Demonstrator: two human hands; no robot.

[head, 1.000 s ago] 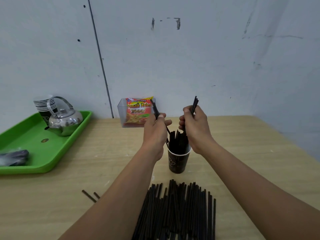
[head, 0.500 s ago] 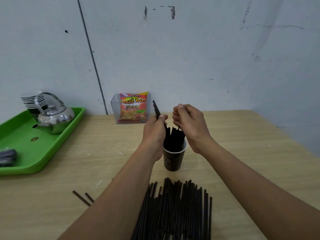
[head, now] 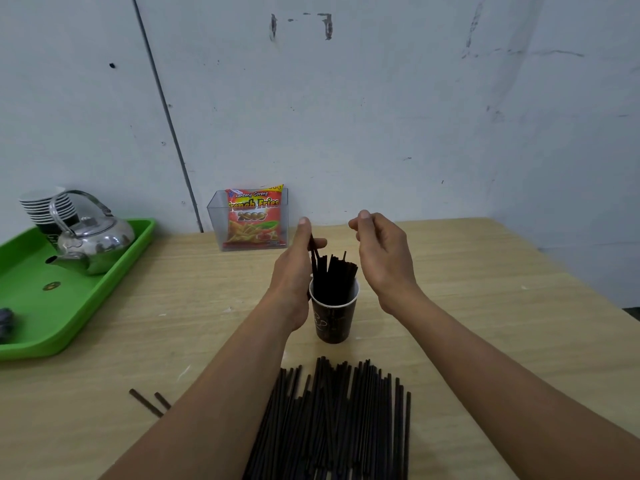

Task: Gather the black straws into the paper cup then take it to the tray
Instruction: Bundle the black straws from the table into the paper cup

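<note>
A dark paper cup (head: 332, 322) stands mid-table with several black straws (head: 334, 277) upright in it. My left hand (head: 296, 268) is just left of the rim and pinches a few straws that reach down into the cup. My right hand (head: 379, 251) hovers to the right above the cup, fingers loosely curled, holding nothing. A big pile of black straws (head: 332, 420) lies on the table in front of the cup. The green tray (head: 86, 303) sits at the left.
On the tray stand a metal kettle (head: 91, 242) and a stack of paper cups (head: 46, 209). A clear box with a snack bag (head: 252, 220) is against the wall. Two stray straws (head: 149, 403) lie left of my forearm.
My right hand dropped its straws into the cup and drew away to the right, empty. My left hand lowered its straws into the cup.
</note>
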